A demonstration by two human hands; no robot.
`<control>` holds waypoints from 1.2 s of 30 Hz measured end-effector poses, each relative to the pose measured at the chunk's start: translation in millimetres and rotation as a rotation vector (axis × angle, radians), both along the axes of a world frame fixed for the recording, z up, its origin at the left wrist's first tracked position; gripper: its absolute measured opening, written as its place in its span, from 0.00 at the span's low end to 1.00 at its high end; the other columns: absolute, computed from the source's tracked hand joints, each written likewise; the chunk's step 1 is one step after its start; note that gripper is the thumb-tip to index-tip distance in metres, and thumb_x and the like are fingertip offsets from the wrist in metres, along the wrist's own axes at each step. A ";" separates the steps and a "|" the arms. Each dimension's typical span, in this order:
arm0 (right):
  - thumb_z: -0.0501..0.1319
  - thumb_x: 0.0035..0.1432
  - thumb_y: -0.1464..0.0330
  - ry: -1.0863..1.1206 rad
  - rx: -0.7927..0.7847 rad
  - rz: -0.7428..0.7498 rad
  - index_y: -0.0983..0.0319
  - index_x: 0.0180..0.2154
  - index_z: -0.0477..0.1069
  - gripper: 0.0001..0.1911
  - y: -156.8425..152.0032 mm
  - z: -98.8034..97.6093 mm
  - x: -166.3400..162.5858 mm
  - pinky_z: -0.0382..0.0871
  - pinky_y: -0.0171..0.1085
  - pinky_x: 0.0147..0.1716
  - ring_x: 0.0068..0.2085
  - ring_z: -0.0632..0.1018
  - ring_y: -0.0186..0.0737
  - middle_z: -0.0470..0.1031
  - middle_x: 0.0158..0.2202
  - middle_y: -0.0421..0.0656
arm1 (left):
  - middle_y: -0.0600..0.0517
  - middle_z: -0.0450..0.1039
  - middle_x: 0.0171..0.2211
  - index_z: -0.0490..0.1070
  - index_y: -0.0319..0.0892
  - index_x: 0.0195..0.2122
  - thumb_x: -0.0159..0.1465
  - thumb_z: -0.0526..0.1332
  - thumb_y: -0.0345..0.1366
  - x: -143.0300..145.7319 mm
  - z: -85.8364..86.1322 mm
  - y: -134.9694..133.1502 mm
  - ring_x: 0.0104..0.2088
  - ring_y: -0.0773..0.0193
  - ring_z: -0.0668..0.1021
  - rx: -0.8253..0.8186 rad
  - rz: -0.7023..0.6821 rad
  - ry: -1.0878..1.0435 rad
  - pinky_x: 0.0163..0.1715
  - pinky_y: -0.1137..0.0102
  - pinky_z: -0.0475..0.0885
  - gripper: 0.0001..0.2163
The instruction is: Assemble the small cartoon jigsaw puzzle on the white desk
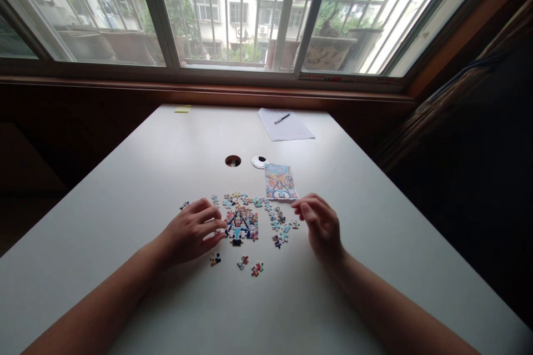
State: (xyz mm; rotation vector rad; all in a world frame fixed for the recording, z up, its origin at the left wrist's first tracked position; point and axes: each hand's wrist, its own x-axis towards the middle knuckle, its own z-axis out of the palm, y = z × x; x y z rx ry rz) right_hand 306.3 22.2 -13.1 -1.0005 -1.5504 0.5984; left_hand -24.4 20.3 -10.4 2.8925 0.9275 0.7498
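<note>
A partly joined jigsaw puzzle (247,224) with a blue cartoon dog lies flat on the white table. My left hand (194,231) is at its left edge, fingers bent and apart, the thumb low and the fingertips by the dog's face. Right of the puzzle, my right hand (322,227) is raised with its fingers curled together; whether a small piece is inside cannot be seen. Its fingertips are by the lower right corner of a picture card (280,181) showing the same dog. Loose puzzle pieces (284,230) lie between the puzzle and my right hand.
More loose pieces (239,199) run along the puzzle's top, and a few, like this red one (257,269), lie below. Farther back are a round table hole (232,161), its cover (260,161), paper (287,130) with a pen (282,118), and a yellow sticky note (182,109).
</note>
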 end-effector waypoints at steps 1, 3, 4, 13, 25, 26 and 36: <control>0.58 0.68 0.66 -0.085 0.035 0.070 0.58 0.35 0.78 0.11 -1.8 1.1 -1.2 0.70 0.41 0.35 0.34 0.76 0.41 0.75 0.33 0.43 | 0.49 0.75 0.39 0.75 0.45 0.44 0.67 0.64 0.34 0.0 -0.2 0.0 0.41 0.57 0.72 0.001 -0.001 0.010 0.43 0.63 0.70 0.05; 0.59 0.66 0.69 -0.242 0.116 0.211 0.57 0.38 0.79 0.09 -3.8 2.8 -4.9 0.73 0.44 0.38 0.37 0.77 0.43 0.77 0.35 0.44 | 0.49 0.75 0.39 0.75 0.46 0.44 0.67 0.65 0.35 -0.1 -0.3 0.1 0.41 0.57 0.72 0.000 -0.001 0.024 0.42 0.63 0.70 0.06; 0.60 0.65 0.70 -0.311 0.159 0.271 0.56 0.40 0.79 0.09 -4.4 3.4 -7.3 0.73 0.44 0.39 0.38 0.77 0.44 0.78 0.36 0.44 | 0.49 0.75 0.39 0.75 0.46 0.45 0.67 0.65 0.36 -0.2 -0.3 0.1 0.42 0.57 0.72 -0.001 0.001 0.029 0.42 0.63 0.70 0.06; 0.61 0.65 0.68 -0.761 0.355 0.474 0.55 0.54 0.74 0.16 -8.6 2.2 -24.9 0.73 0.48 0.56 0.57 0.75 0.46 0.78 0.55 0.45 | 0.49 0.75 0.39 0.76 0.46 0.44 0.66 0.65 0.36 0.5 0.0 0.4 0.42 0.58 0.73 0.016 0.006 0.044 0.43 0.64 0.70 0.06; 0.60 0.67 0.66 -0.830 0.360 0.498 0.57 0.51 0.75 0.13 -4.9 -2.6 -24.2 0.72 0.49 0.57 0.57 0.75 0.46 0.79 0.54 0.44 | 0.50 0.76 0.38 0.76 0.46 0.43 0.66 0.65 0.35 2.3 1.1 0.2 0.41 0.58 0.74 0.004 0.000 0.042 0.43 0.63 0.71 0.06; 0.60 0.67 0.66 -0.831 0.360 0.498 0.57 0.52 0.75 0.13 -5.0 -2.5 -24.1 0.72 0.49 0.57 0.57 0.75 0.46 0.79 0.54 0.44 | 0.50 0.76 0.38 0.76 0.46 0.43 0.66 0.65 0.35 2.4 1.5 0.1 0.41 0.58 0.74 0.006 0.002 0.041 0.43 0.63 0.71 0.05; 0.60 0.66 0.67 -0.817 0.368 0.493 0.57 0.52 0.75 0.13 -5.3 -2.0 -24.2 0.72 0.48 0.58 0.57 0.75 0.45 0.79 0.54 0.44 | 0.49 0.75 0.38 0.76 0.46 0.44 0.67 0.64 0.35 0.9 -1.8 0.7 0.41 0.57 0.73 -0.004 -0.002 0.050 0.43 0.63 0.70 0.05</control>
